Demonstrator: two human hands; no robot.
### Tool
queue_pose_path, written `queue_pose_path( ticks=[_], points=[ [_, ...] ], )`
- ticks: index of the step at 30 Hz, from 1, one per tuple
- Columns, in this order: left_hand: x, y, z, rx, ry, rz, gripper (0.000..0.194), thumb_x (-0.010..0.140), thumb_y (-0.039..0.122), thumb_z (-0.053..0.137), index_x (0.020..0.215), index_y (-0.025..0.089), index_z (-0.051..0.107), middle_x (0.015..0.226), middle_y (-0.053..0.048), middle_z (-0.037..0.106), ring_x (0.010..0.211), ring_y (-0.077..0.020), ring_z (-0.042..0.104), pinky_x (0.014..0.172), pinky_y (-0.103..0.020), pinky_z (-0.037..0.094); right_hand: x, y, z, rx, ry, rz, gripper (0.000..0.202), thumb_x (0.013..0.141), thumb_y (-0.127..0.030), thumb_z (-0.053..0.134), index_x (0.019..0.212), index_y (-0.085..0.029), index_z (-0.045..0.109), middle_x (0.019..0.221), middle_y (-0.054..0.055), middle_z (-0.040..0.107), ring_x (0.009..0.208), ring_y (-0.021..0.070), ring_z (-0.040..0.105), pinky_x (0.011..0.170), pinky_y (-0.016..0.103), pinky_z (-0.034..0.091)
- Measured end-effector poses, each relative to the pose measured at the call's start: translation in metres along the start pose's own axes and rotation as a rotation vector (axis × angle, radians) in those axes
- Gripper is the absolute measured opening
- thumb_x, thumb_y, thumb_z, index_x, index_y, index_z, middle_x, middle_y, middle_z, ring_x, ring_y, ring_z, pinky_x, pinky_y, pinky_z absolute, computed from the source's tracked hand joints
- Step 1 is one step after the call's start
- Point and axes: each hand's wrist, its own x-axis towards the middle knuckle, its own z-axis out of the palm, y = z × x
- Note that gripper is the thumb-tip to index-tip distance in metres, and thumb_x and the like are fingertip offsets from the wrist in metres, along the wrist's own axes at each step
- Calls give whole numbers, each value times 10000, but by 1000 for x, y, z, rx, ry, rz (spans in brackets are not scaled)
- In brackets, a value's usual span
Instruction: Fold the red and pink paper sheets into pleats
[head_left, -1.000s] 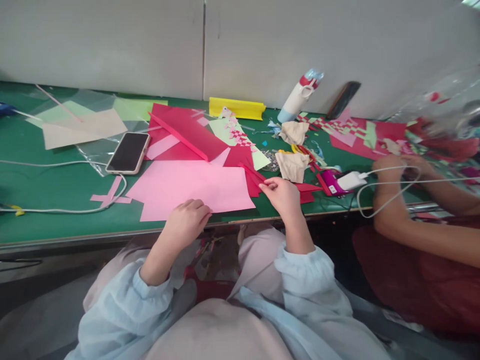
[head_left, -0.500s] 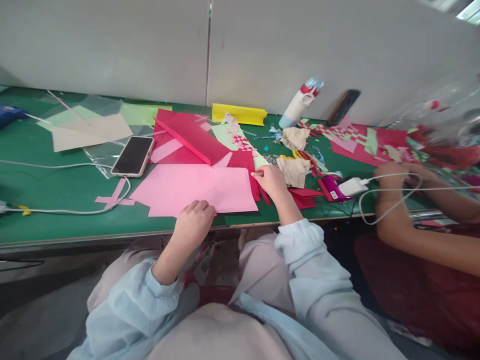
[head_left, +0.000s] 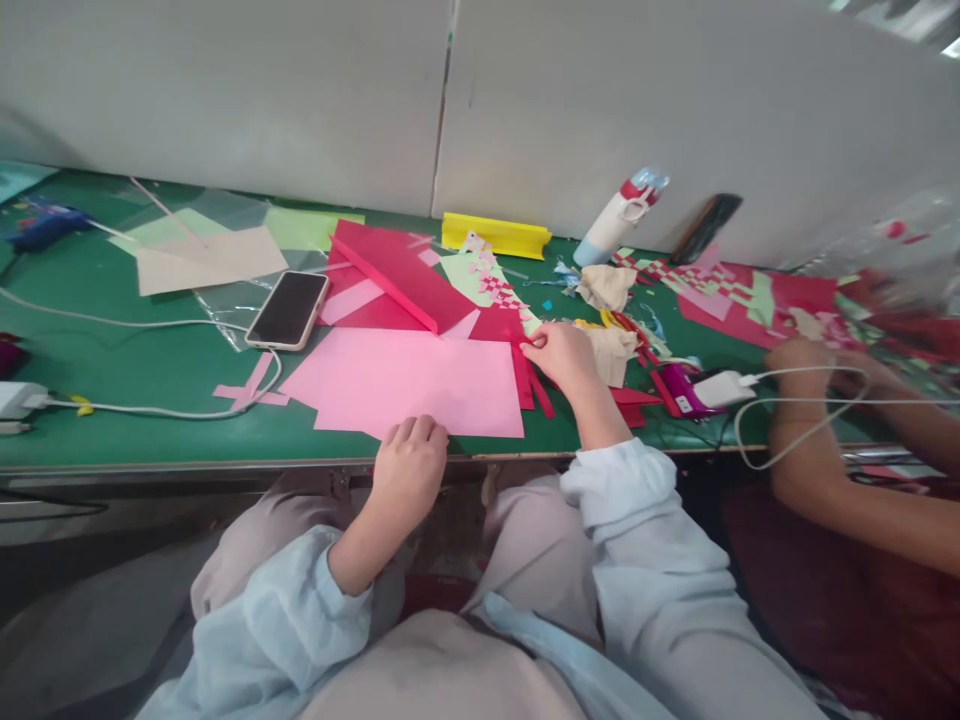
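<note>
A large pink sheet (head_left: 420,375) lies near the front edge of the green table (head_left: 150,380). My left hand (head_left: 411,460) rests with curled fingers on the sheet's front edge; what its fingers hold, if anything, is hidden. Beyond the sheet's right end, my right hand (head_left: 566,360) pinches at the red paper strips (head_left: 523,362); whatever is between its fingertips is too small to name. Behind the pink sheet are red paper (head_left: 397,280) with a raised fold and a pale green piece (head_left: 469,275) with small pink and red checks.
A phone (head_left: 289,310) with cables lies left, a glue gun (head_left: 49,225) far left. Behind are a yellow folded piece (head_left: 495,236) and a bottle (head_left: 621,215). Cloth scraps (head_left: 606,287) and a purple device (head_left: 686,390) sit right, beside another person's arm (head_left: 806,440).
The view has shifted left, so table items appear farther right. Both hands keep nearly the same places against the papers; my right hand sits slightly farther from the pink sheet.
</note>
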Motion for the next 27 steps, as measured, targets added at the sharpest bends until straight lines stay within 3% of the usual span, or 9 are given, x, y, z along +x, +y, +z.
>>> queue_pose_path(
  ticks=[3, 7, 13, 18, 27],
  points=[
    [-10, -2, -2, -56, 89, 18, 170, 927, 197, 505, 960, 192, 671, 1008, -88, 696, 888, -234, 633, 785, -393, 492, -13, -15, -17, 65, 98, -171, 197, 780, -270, 697, 933, -151, 735, 990, 117, 716, 943, 266, 634, 844, 349, 457],
    [-28, -13, -12, -100, 187, -33, 152, 918, 185, 518, 933, 198, 669, 950, -59, 721, 853, -219, 646, 789, -375, 494, -38, -57, -27, 131, 78, -455, 146, 793, -215, 660, 916, -165, 720, 951, 88, 718, 946, 250, 607, 863, 342, 437],
    [-56, -46, -30, -80, 305, -250, 156, 928, 223, 520, 949, 192, 671, 934, -60, 729, 852, -220, 656, 797, -367, 500, -71, -135, 1, 139, -66, -738, 114, 843, -245, 652, 845, -143, 704, 906, 95, 718, 902, 235, 607, 842, 340, 432],
    [-71, -64, -34, -74, 331, -374, 177, 929, 224, 510, 1002, 179, 665, 967, -78, 721, 881, -228, 650, 822, -372, 513, -86, -171, 29, 160, -104, -805, 130, 867, -243, 636, 856, -138, 712, 872, 84, 696, 885, 225, 598, 834, 339, 438],
    [-74, -66, -28, -112, 274, -364, 232, 923, 226, 515, 1113, 171, 636, 1112, -96, 712, 999, -255, 634, 927, -427, 497, -95, -180, 48, 278, -139, -786, 121, 881, -245, 631, 898, -158, 714, 889, 71, 678, 926, 223, 572, 920, 351, 437]
  ],
)
